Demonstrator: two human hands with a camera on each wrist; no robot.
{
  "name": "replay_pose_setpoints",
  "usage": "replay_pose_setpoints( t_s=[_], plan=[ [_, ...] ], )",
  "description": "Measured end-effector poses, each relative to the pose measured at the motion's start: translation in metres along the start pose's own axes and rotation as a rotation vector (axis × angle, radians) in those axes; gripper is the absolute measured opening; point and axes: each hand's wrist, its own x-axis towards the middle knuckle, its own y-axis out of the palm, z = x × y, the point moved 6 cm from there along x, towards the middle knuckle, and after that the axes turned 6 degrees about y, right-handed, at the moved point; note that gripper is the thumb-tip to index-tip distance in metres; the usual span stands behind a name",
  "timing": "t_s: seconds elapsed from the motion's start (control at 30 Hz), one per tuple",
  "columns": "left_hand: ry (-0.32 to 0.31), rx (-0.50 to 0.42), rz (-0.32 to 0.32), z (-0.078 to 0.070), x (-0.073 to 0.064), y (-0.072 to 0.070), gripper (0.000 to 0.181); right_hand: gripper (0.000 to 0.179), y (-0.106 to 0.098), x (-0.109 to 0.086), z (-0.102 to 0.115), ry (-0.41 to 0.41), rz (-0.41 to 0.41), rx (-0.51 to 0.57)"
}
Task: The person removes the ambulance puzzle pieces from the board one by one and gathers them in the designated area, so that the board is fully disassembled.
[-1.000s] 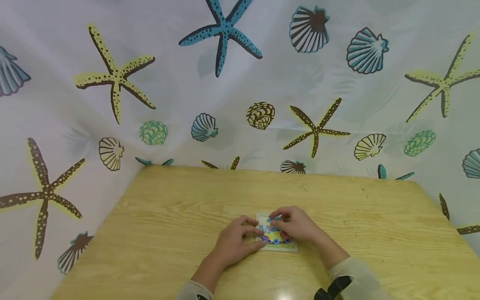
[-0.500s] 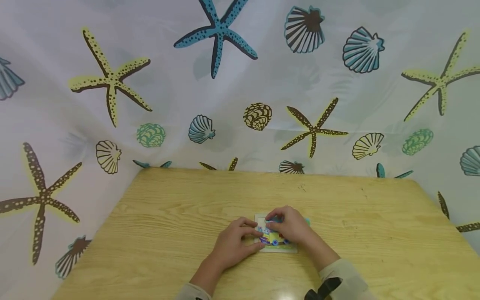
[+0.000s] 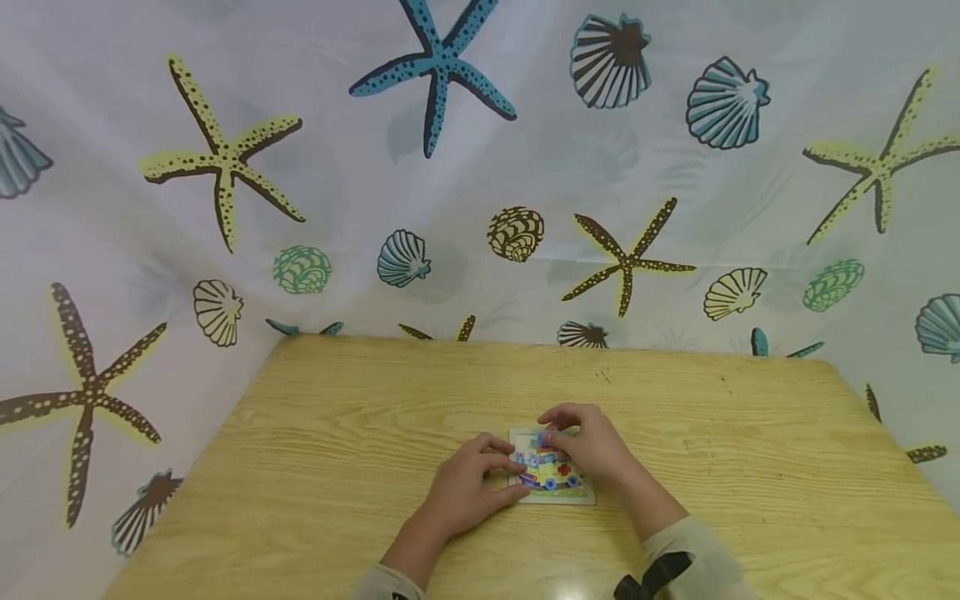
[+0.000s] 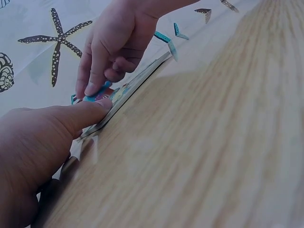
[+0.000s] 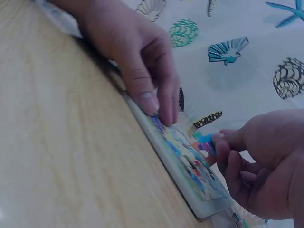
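A small jigsaw puzzle board [image 3: 558, 497], with a picture of a yellow vehicle with blue wheels and a red cross, lies on the wooden table. My left hand [image 3: 468, 483] rests at its left end, fingertips and thumb touching the board and its pieces. Over the upper part of the board, my right hand [image 3: 596, 446] pinches a jigsaw piece [image 5: 205, 142] coloured blue, orange and purple between thumb and fingers. The right wrist view shows this piece tilted at the board's far side. Whether it touches the board I cannot tell. My fingers hide part of the picture.
The wooden table [image 3: 360, 400] extends around the board on all sides. Behind it and at both sides hangs a white cloth [image 3: 465, 183] printed with starfish and shells.
My right hand first shifted left over the board, then moved back and slightly away from me, uncovering the red cross. It keeps hold of the jigsaw piece. My left hand stays put.
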Motion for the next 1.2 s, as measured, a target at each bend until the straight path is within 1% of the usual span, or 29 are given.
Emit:
replay_pose_setpoints(
  t_s=[0.1, 0.17, 0.23, 0.4, 0.5, 0.6, 0.7, 0.77, 0.87, 0.97, 1.03, 1.1, 1.2],
  plan=[
    [0.001, 0.005, -0.002, 0.000, 0.000, -0.001, 0.026, 0.014, -0.005, 0.004, -0.002, 0.024, 0.009, 0.080],
    [0.005, 0.011, -0.002, 0.000, 0.000, -0.001, 0.026, 0.014, -0.008, 0.006, -0.004, 0.046, 0.012, 0.109],
    [0.009, 0.019, 0.001, 0.000, 0.000, -0.002, 0.026, 0.014, -0.008, 0.007, -0.006, 0.062, 0.033, 0.128],
    [0.022, 0.065, 0.032, 0.002, -0.001, 0.000, 0.033, 0.017, -0.001, 0.004, -0.004, 0.045, 0.125, 0.090],
    [0.033, 0.089, 0.048, 0.002, -0.001, 0.001, 0.036, 0.018, 0.003, 0.000, 0.000, 0.040, 0.160, 0.072],
    [0.048, 0.141, 0.079, 0.000, -0.001, 0.002, 0.039, 0.017, 0.005, -0.002, 0.005, 0.046, 0.160, 0.036],
    [0.084, 0.237, 0.147, -0.004, 0.001, 0.006, 0.040, 0.016, 0.005, -0.002, 0.011, 0.034, 0.156, -0.022],
    [0.104, 0.305, 0.198, -0.007, 0.000, 0.009, 0.039, 0.016, 0.004, -0.001, 0.014, 0.024, 0.149, -0.047],
    [0.104, 0.347, 0.238, -0.009, -0.001, 0.011, 0.038, 0.016, 0.002, 0.002, 0.015, 0.013, 0.118, -0.037],
    [0.082, 0.354, 0.244, -0.009, -0.001, 0.013, 0.038, 0.015, -0.005, 0.005, 0.010, 0.030, 0.043, 0.027],
    [0.076, 0.351, 0.241, -0.010, -0.001, 0.015, 0.038, 0.014, -0.013, 0.003, 0.005, 0.034, -0.019, 0.044],
    [0.075, 0.357, 0.235, -0.010, 0.000, 0.016, 0.039, 0.014, -0.022, 0.001, -0.001, 0.038, -0.065, 0.028],
    [0.068, 0.371, 0.222, -0.010, 0.000, 0.016, 0.040, 0.016, -0.037, -0.005, -0.008, 0.038, -0.086, 0.002]
  ],
)
